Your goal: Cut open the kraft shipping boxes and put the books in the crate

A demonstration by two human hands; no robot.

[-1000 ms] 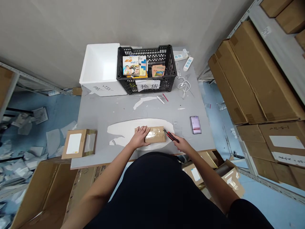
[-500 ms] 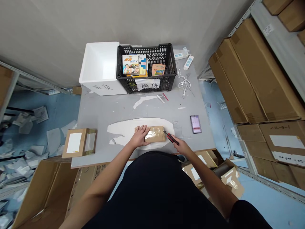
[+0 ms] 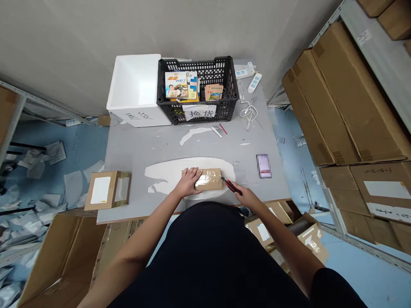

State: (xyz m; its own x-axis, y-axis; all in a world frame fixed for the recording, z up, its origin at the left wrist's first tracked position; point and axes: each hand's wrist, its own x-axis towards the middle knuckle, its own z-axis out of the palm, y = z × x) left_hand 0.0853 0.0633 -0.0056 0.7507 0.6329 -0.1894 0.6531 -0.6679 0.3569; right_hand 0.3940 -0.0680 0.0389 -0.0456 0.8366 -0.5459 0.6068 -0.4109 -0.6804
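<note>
A small brown cardboard box (image 3: 210, 180) with shiny clear tape lies on a worn white patch (image 3: 160, 169) of the grey table. My left hand (image 3: 189, 183) grips its left end, fingers over the top and thumb at the near side. In my right hand (image 3: 246, 197) is a red and black utility knife (image 3: 231, 185), fingers wrapped round its handle. The knife's tip points at the box's right end and meets or nearly meets its edge; the blade itself is too small to make out.
Behind stand a white foam box (image 3: 138, 115) and a black crate (image 3: 228, 112) of booklets. Another carton (image 3: 107, 191) sits at the table's left edge, a phone (image 3: 263, 166) at the right. Power strips (image 3: 254, 83) and a white cable (image 3: 248, 112) lie back right. Large cartons (image 3: 359, 98) fill the right shelf.
The view has shifted very slightly. Both hands, the box and the knife keep almost the same places, with the knife tip still at the box's right end.
</note>
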